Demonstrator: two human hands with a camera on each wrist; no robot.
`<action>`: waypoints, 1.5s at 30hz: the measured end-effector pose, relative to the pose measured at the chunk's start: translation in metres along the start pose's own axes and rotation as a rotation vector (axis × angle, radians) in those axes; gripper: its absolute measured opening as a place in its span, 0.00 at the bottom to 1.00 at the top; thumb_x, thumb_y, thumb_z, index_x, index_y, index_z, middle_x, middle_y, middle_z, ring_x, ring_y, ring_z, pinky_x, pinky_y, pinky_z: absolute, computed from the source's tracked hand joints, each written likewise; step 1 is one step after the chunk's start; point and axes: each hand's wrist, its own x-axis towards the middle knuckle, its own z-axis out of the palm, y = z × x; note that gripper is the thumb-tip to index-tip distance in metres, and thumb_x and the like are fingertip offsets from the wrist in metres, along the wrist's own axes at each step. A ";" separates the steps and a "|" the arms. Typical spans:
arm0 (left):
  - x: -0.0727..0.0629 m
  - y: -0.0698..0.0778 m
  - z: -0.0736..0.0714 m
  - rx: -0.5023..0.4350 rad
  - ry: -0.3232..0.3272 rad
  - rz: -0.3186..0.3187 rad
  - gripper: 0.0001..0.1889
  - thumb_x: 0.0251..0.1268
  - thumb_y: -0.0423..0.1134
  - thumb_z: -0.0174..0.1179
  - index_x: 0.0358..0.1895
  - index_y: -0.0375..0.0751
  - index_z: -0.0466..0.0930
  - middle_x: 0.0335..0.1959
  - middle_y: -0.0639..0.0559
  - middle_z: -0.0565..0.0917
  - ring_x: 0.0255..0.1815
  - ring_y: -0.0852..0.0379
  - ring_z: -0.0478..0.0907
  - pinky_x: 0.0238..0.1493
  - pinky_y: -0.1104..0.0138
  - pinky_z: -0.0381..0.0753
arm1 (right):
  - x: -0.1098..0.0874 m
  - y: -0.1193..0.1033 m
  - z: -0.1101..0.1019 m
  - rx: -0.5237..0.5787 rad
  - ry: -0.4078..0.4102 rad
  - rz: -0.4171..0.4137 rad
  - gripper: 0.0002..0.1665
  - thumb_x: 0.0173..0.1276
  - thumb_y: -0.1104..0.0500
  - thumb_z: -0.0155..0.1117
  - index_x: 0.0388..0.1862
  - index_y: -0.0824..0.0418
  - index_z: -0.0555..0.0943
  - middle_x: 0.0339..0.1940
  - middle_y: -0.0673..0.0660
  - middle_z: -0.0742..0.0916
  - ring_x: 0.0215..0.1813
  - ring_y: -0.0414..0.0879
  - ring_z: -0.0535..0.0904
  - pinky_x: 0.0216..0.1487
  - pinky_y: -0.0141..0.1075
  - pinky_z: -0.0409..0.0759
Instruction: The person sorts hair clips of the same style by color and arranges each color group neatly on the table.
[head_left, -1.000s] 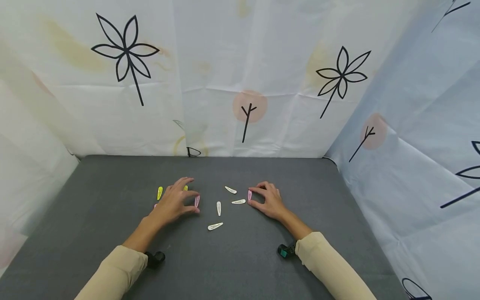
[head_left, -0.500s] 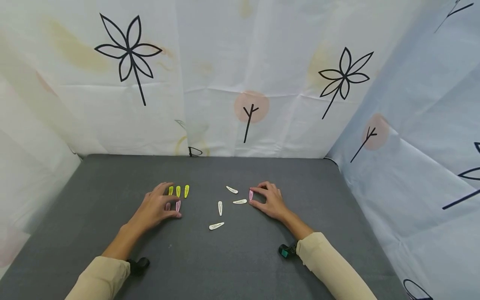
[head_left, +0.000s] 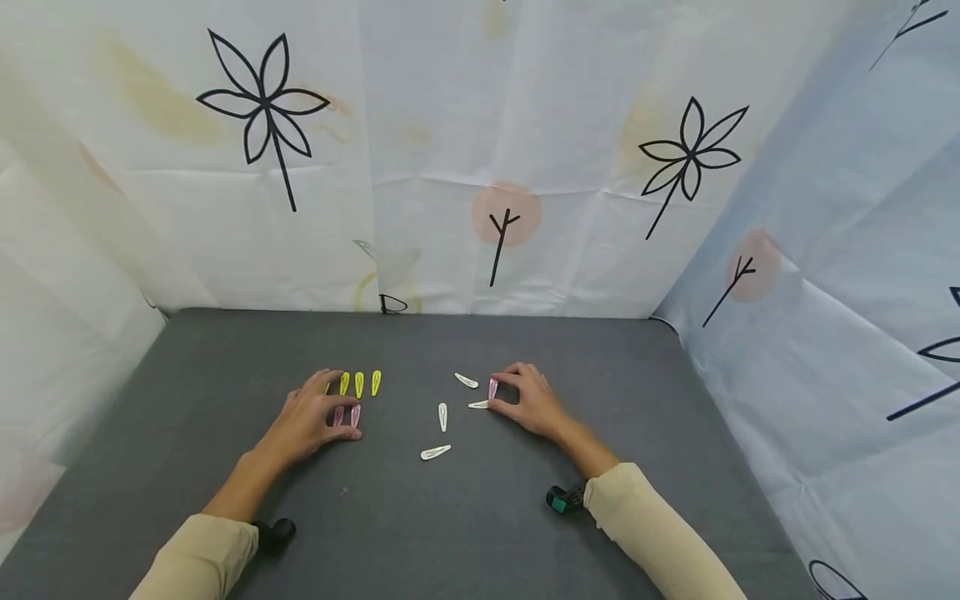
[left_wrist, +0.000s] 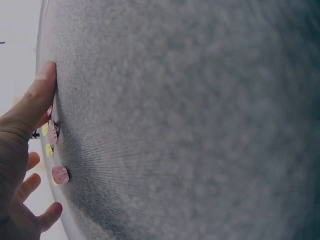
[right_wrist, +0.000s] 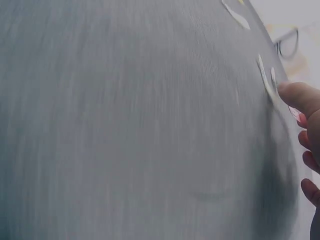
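Note:
In the head view, my left hand pinches a pink snap hair clip by its ends between thumb and index finger, low over the table. Just left of it lies another pink clip, partly behind the fingers. A row of yellow clips runs above that hand, its left end partly hidden. To the right, my right hand pinches a pink clip upright between thumb and forefinger. Its thumb overlaps one end of a white clip. The left wrist view shows a pink clip near the curled fingers.
Several white clips are scattered between the hands, among them a tilted one, an upright one and a lower one. The grey table ends at a printed cloth backdrop.
My left hand has carried its pink clip leftward, under the yellow row, uncovering yellow clips. My right hand, still at first, has shifted slightly left with its pink clip.

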 end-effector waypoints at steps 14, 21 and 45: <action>0.000 0.003 -0.001 0.078 -0.023 0.041 0.27 0.49 0.54 0.76 0.51 0.42 0.88 0.67 0.32 0.70 0.71 0.34 0.60 0.56 0.34 0.64 | 0.041 -0.102 0.064 -0.184 -0.146 -0.201 0.31 0.66 0.43 0.69 0.63 0.56 0.81 0.50 0.50 0.80 0.52 0.44 0.76 0.53 0.40 0.72; -0.002 0.003 -0.002 0.092 -0.022 0.033 0.27 0.49 0.53 0.76 0.51 0.42 0.87 0.67 0.32 0.70 0.71 0.33 0.61 0.56 0.35 0.65 | 0.048 -0.127 0.090 -0.325 -0.165 -0.239 0.31 0.69 0.39 0.65 0.65 0.52 0.80 0.51 0.48 0.80 0.52 0.41 0.74 0.51 0.37 0.72; 0.000 0.000 -0.002 0.096 -0.022 0.056 0.27 0.49 0.53 0.76 0.51 0.41 0.87 0.67 0.32 0.70 0.70 0.33 0.62 0.55 0.35 0.67 | 0.059 -0.132 0.101 -0.248 -0.196 -0.137 0.33 0.62 0.35 0.68 0.65 0.43 0.80 0.50 0.47 0.80 0.47 0.40 0.72 0.45 0.33 0.68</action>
